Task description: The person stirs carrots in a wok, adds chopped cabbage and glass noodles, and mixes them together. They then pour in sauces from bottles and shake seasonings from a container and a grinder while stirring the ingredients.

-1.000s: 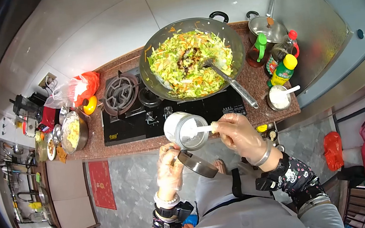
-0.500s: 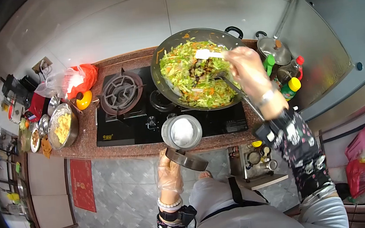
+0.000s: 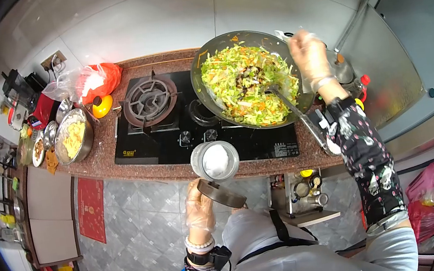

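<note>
A small white spoon (image 3: 281,35) is pinched by the gloved right hand (image 3: 310,57) at the three o'clock rim of the wok (image 3: 211,95), while the open salt jar (image 3: 215,161) and its lid (image 3: 221,193) are clasped clear of the heat by the left hand (image 3: 199,210).

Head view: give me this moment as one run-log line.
left hand: holds open jar and lid | right hand: over wok far rim, white spoon | spatula: resting in wok

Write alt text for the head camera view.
A person's gloved right hand reaches over a wok of shredded cabbage and carrot on a gas stove, while the gloved left hand holds an open jar of white powder and its lid.
</note>
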A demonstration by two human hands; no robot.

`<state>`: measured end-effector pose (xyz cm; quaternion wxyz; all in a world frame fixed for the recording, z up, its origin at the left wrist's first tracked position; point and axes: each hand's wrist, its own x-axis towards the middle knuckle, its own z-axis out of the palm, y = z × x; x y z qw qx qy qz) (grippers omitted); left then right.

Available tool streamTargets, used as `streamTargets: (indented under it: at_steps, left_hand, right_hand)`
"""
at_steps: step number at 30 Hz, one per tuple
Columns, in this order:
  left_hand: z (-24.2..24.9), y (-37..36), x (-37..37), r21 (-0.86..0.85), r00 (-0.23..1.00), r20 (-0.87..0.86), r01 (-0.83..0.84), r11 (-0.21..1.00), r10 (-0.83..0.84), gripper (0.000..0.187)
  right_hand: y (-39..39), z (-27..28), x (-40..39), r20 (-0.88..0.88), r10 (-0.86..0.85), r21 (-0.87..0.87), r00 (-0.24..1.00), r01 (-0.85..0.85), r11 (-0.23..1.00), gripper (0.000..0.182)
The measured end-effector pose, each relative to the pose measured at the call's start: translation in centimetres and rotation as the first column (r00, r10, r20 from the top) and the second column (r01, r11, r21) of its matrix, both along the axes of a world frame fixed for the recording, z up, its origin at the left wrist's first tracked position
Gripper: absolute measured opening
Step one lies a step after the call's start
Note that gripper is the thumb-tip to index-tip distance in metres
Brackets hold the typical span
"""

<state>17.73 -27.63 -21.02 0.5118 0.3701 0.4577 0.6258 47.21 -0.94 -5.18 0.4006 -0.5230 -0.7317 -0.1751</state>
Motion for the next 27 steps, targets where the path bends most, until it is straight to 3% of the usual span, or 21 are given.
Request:
streamTargets:
  at_steps: [1,3,5,6,7,8,9,11,13,14,17,18,20,22,24,27]
  left_hand:
    - [0.0,0.3,0.3,0.023,1.000,0.020,-0.001,1.000,0.000,0.012]
    - [0.3,0.6,0.4,0.013,1.000,0.019,0.014,1.000,-0.014,0.007]
    - [1.3,1.4,0.7,0.052,0.999,-0.008,0.042,0.998,-0.042,0.008]
    - [2.2,1.9,1.1,0.098,0.998,-0.029,0.064,0.993,-0.061,0.011]
    - [3.1,2.5,1.6,0.143,0.995,-0.051,0.091,0.986,-0.085,0.014]
    - [4.3,3.1,1.5,0.238,0.965,-0.223,0.189,0.953,-0.136,0.021]
    - [4.9,3.4,2.1,0.218,0.970,-0.204,0.176,0.960,-0.132,0.023]
    - [5.5,3.9,3.1,0.203,0.964,-0.236,0.171,0.964,-0.121,0.024]
    - [5.8,4.3,3.8,0.213,0.938,-0.332,0.180,0.960,-0.102,0.024]
    - [5.5,4.7,4.2,0.287,0.912,-0.404,0.195,0.938,-0.066,0.023]
    - [5.1,5.5,4.8,0.350,0.847,-0.531,0.240,0.905,-0.019,0.017]
    - [5.3,5.5,5.2,0.348,0.833,-0.552,0.257,0.901,-0.024,0.016]
    - [5.6,5.4,6.1,0.322,0.827,-0.560,0.262,0.910,-0.040,0.014]
    - [4.7,5.4,6.7,0.276,0.894,-0.446,0.194,0.941,-0.054,0.014]
    - [3.5,5.8,6.9,0.249,0.943,-0.331,0.132,0.959,-0.044,0.014]
    - [3.7,5.5,6.5,-0.001,0.981,0.140,0.132,0.991,-0.130,0.016]
  right_hand:
    - [-1.2,1.0,-0.5,-0.247,0.074,-0.140,0.966,-0.111,0.984,0.010]
    - [-5.6,2.8,-1.8,-0.698,0.080,-0.313,0.712,-0.404,0.859,0.009]
    - [-11.1,5.1,-3.3,-0.511,0.130,-0.503,0.850,-0.418,0.756,0.009]
    - [-12.8,5.6,-3.6,-0.368,0.406,-0.438,0.836,-0.541,0.718,0.008]
    - [-14.1,5.6,-3.8,-0.189,0.638,-0.398,0.747,-0.652,0.645,0.007]
    - [-15.4,4.6,-4.3,-0.089,0.655,-0.402,0.751,-0.629,0.666,0.006]
    - [-16.4,3.5,-4.9,0.012,0.662,-0.403,0.750,-0.602,0.689,0.005]
    - [-17.6,1.9,-5.5,0.269,0.595,-0.453,0.757,-0.445,0.772,0.005]
    - [-17.9,-0.6,-5.7,0.269,0.556,-0.518,0.786,-0.369,0.772,0.005]
    - [-18.4,-1.4,-5.8,0.219,0.520,-0.467,0.826,-0.379,0.799,0.004]
    - [-18.4,-3.3,-5.7,-0.280,0.507,-0.388,0.815,-0.579,0.717,0.007]
    - [-18.4,-3.7,-5.8,-0.629,0.353,-0.423,0.693,-0.686,0.592,0.015]
    - [-18.6,-3.6,-5.4,-0.873,0.029,-0.411,0.486,-0.768,0.490,0.017]
    - [-18.5,-3.2,-4.7,-0.919,-0.342,-0.335,0.195,-0.845,0.418,0.018]
    - [-18.2,-2.9,-3.8,-0.892,-0.443,-0.289,0.085,-0.862,0.417,0.017]
    - [-17.2,-3.0,-2.8,-0.873,-0.487,-0.223,-0.021,-0.872,0.436,0.015]
